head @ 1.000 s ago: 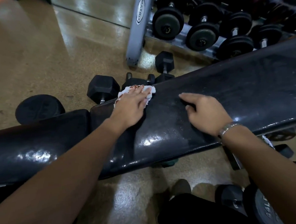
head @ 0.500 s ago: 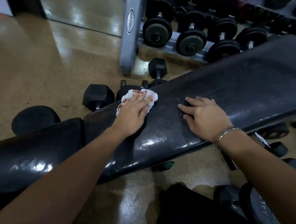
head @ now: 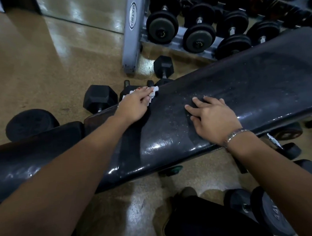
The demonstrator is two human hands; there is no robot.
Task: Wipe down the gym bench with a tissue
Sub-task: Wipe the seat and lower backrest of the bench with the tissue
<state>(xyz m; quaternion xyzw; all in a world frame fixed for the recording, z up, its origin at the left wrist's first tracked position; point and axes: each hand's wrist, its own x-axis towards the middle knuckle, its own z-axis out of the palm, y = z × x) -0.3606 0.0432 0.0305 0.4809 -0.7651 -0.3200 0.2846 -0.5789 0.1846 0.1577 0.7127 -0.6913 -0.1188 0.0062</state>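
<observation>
Weights sit on the floor at the left: a round black weight (head: 31, 123), then a hex dumbbell (head: 99, 99) just beyond the gym bench (head: 259, 86). The left hand (head: 134, 106) has its fingers laid flat over the white tissue (head: 155, 89), pressing it to the pad's far edge. The right hand (head: 213, 118) rests spread and empty on the pad, a metal bracelet (head: 235, 136) at its wrist. Behind, the grey rack (head: 133, 31) holds round dumbbells (head: 198, 35) in rows.

Both forearms bare, silver metal link band (head: 234, 136) at wrist of right hand (head: 213, 118), dark trousers (head: 203, 224), dull brownish shoe toe (head: 188, 191).
</observation>
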